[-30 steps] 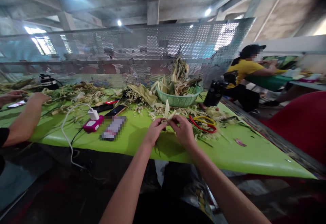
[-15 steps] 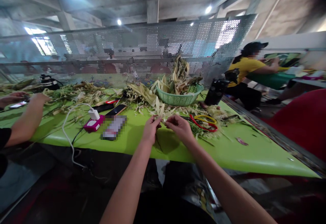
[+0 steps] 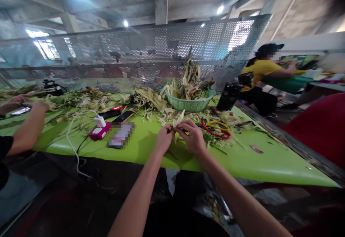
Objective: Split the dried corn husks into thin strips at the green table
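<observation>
Between my two hands is a pale corn husk [image 3: 178, 118], its pointed tip sticking up above the fingers. My left hand [image 3: 165, 137] is closed on the husk's lower part. From the right, my right hand [image 3: 191, 133] pinches the same husk, thumb and fingertips together. The fingers hide most of the piece where the hands meet. Just right of my right hand lie scissors [image 3: 218, 129] with red and yellow handles, on top of green husk shreds. Behind the hands stands a green plastic basket [image 3: 188, 105] heaped with dry corn husks [image 3: 191, 77].
Left of my hands lie two phones [image 3: 121, 135] and a magenta power block [image 3: 99, 132] with a white charger and cable. A black cylindrical object [image 3: 228, 97] stands right of the basket. A co-worker's hands [image 3: 37, 106] work at far left. A perforated metal screen [image 3: 134, 57] runs behind the table [image 3: 242, 161].
My hands have come closer together and shifted slightly right. The husk's tip has swung from upright to leaning right. The co-worker's hands at the left have moved a little.
</observation>
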{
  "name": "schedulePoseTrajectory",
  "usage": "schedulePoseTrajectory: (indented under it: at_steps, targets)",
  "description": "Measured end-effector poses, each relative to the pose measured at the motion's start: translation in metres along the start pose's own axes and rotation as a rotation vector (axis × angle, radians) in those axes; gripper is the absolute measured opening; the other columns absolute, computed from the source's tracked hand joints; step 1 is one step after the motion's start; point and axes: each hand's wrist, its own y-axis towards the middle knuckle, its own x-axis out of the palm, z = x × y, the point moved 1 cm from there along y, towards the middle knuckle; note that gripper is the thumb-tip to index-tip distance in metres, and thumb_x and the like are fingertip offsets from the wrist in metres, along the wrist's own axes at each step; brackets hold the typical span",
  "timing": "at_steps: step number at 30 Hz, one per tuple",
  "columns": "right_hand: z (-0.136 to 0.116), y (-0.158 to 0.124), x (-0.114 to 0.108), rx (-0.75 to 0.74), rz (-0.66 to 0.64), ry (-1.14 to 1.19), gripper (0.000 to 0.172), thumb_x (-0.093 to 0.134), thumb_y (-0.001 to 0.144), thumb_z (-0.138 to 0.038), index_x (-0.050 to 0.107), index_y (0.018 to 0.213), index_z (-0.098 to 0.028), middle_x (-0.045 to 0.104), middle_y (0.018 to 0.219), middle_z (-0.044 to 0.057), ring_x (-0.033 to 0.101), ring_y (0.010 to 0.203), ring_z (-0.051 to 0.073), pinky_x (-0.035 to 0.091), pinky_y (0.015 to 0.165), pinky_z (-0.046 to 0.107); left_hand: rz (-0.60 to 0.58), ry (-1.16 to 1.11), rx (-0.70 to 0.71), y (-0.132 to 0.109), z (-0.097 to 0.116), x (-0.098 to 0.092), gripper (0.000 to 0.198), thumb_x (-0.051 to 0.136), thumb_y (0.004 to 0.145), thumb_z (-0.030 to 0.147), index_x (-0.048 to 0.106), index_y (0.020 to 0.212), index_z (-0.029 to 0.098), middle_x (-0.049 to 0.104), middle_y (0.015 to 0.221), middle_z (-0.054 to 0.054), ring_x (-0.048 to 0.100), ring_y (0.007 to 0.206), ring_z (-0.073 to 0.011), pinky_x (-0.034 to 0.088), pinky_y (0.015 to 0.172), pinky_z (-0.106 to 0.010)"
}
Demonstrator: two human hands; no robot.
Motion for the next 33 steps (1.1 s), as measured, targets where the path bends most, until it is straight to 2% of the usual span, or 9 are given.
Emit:
schedulePoseTrajectory:
  at_steps: [4, 7, 12, 16, 21, 25, 29, 33]
  targets:
    - [0.006, 0.001, -0.002, 0.062, 0.061, -0.019, 0.008, 0.062, 0.082, -0.028, 0.065, 0.080, -0.021, 0.060, 0.084, 0.004, 0.057, 0.073, 0.018, 0.047, 0.066, 0.030, -0.090, 0.017, 0.055, -0.005, 0.009, 0.002, 0.005, 0.057, 0.075, 0.024, 0.057, 0.073, 0.019, 0.053, 0.068, 0.001, 0.047, 0.066, -0.0132, 0.034, 0.063, -0.024]
    - [0.012, 0.000, -0.001, 0.158, 0.093, 0.060, 0.014, 0.065, 0.080, -0.033, 0.061, 0.076, -0.020, 0.058, 0.075, 0.001, 0.053, 0.062, 0.015, 0.044, 0.059, 0.027, -0.142, 0.015, 0.064, -0.008, 0.013, 0.002, 0.012, 0.061, 0.075, 0.029, 0.057, 0.078, 0.018, 0.050, 0.067, 0.002, 0.044, 0.064, -0.0123, 0.034, 0.061, -0.023]
    - [0.017, 0.000, 0.001, 0.331, 0.040, 0.351, 0.024, 0.068, 0.075, -0.042, 0.060, 0.077, -0.020, 0.057, 0.066, -0.001, 0.049, 0.057, 0.013, 0.041, 0.053, 0.025, -0.094, 0.042, 0.051, -0.007, 0.011, 0.000, 0.017, 0.058, 0.078, 0.035, 0.060, 0.084, 0.019, 0.048, 0.064, 0.003, 0.043, 0.060, -0.0118, 0.032, 0.058, -0.023]
    - [0.017, 0.002, 0.000, 0.414, 0.014, 0.424, 0.027, 0.067, 0.076, -0.045, 0.061, 0.072, -0.019, 0.057, 0.064, 0.000, 0.051, 0.058, 0.014, 0.043, 0.055, 0.026, -0.051, -0.050, 0.014, -0.007, 0.010, -0.001, 0.015, 0.057, 0.078, 0.034, 0.060, 0.082, 0.020, 0.051, 0.065, 0.003, 0.044, 0.061, -0.0123, 0.033, 0.061, -0.023]
    - [0.017, 0.003, -0.004, 0.437, 0.021, 0.470, 0.027, 0.064, 0.078, -0.045, 0.066, 0.078, -0.018, 0.059, 0.067, 0.000, 0.045, 0.053, 0.011, 0.035, 0.048, 0.023, -0.109, -0.027, -0.017, -0.004, 0.007, 0.001, 0.011, 0.058, 0.075, 0.029, 0.062, 0.074, 0.019, 0.057, 0.069, 0.001, 0.049, 0.068, -0.0134, 0.034, 0.064, -0.023]
    - [0.013, 0.004, -0.008, 0.442, 0.054, 0.531, 0.023, 0.066, 0.077, -0.040, 0.066, 0.086, -0.019, 0.064, 0.076, 0.001, 0.041, 0.053, 0.010, 0.031, 0.045, 0.022, -0.084, -0.074, -0.075, 0.000, 0.000, 0.003, 0.011, 0.059, 0.073, 0.028, 0.060, 0.072, 0.018, 0.057, 0.069, 0.000, 0.050, 0.066, -0.0123, 0.034, 0.062, -0.023]
    - [0.009, 0.003, -0.008, 0.440, 0.022, 0.646, 0.020, 0.069, 0.075, -0.038, 0.064, 0.080, -0.020, 0.066, 0.081, 0.002, 0.042, 0.053, 0.010, 0.033, 0.045, 0.022, -0.059, -0.085, -0.125, 0.000, -0.003, 0.002, 0.016, 0.058, 0.076, 0.034, 0.056, 0.076, 0.018, 0.052, 0.063, 0.002, 0.045, 0.058, -0.0108, 0.033, 0.057, -0.023]
    - [0.010, 0.002, -0.005, 0.374, -0.052, 0.503, 0.019, 0.069, 0.076, -0.037, 0.069, 0.083, -0.020, 0.063, 0.074, 0.001, 0.049, 0.059, 0.013, 0.039, 0.053, 0.025, -0.003, -0.019, -0.046, -0.001, -0.001, 0.000, 0.018, 0.059, 0.078, 0.035, 0.055, 0.085, 0.018, 0.051, 0.066, 0.003, 0.046, 0.059, -0.0109, 0.035, 0.058, -0.023]
